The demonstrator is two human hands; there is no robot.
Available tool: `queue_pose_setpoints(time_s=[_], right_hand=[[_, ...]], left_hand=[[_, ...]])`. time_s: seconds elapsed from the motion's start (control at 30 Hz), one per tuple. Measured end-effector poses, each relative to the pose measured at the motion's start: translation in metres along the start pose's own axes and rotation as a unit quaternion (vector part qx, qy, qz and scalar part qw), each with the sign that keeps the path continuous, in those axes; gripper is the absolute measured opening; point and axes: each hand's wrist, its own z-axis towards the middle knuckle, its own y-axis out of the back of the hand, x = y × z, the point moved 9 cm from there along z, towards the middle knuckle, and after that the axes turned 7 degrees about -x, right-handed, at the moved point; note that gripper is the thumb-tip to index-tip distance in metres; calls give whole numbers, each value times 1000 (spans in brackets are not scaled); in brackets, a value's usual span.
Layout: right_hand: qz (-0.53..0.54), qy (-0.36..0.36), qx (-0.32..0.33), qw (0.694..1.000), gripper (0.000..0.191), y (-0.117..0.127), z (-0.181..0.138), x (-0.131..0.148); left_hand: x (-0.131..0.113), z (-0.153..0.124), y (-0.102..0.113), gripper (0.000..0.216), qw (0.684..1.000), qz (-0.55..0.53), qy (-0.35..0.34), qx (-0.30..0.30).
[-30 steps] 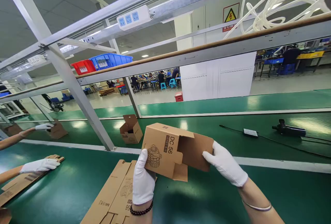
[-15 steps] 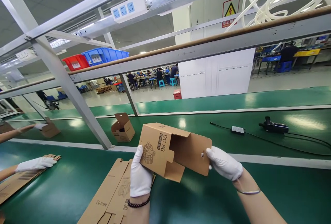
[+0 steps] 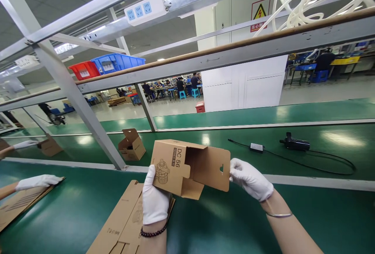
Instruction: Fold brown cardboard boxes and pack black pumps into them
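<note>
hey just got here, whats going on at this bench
A person's gloved left hand holds an open cardboard box marked DC 56, and the right hand is at the edge of its long flap. Flattened cartons lie beside the left hand. Farther back are another open box and a black corded device.

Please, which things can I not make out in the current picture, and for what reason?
All in the head view:
Left white-gloved hand: fingertips, except the thumb's, hidden behind the open brown cardboard box.
Flat brown cardboard stack: near end cut off by the bottom edge.
Smaller-looking open brown box: its bottom hidden by its walls and shadow.
White rectangular label on black cable: print too small.
</note>
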Motion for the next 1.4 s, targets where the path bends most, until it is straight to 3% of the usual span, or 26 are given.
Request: queue_pose_setpoints(time_s=[0.1,0.17,0.3,0.43,0.53,0.6,0.7,0.8,1.03,1.13,1.23,1.4], right_hand=[[7,8,9,1000,50,-7,0,-1],[-80,40,-12,996,46,-7,1,2],[-305,100,-159,934,33,25,8,15],[-335,120,-238,904,54,59,12,24],[-347,124,-259,893,63,67,8,30],[-330,127,-235,905,62,57,3,34],[-236,114,-91,961,62,14,-6,32],[-170,95,13,981,59,-22,-19,32],[-32,73,30,996,52,-24,-19,25],[-72,71,25,995,45,-19,-16,23],[-116,63,4,991,51,-15,-15,22],[-89,48,33,994,60,-27,-20,24]], left_hand=[[2,2,-3,36,1000,-8,23,13],[1,1,-3,37,999,-17,29,12],[-10,-1,0,36,999,-37,-14,-2],[-23,-2,4,36,997,-39,-67,-11],[-23,-4,4,34,997,-36,-65,-11],[-18,-5,3,33,998,-28,-53,-6],[-12,-5,2,33,999,-25,-43,-1],[-4,-4,2,34,999,-20,-32,3],[0,-4,0,38,1000,-11,-13,19],[-2,-3,1,38,1000,-12,-19,19],[-4,-3,3,37,1000,-17,-20,11],[0,-5,1,35,1000,-7,2,11]])
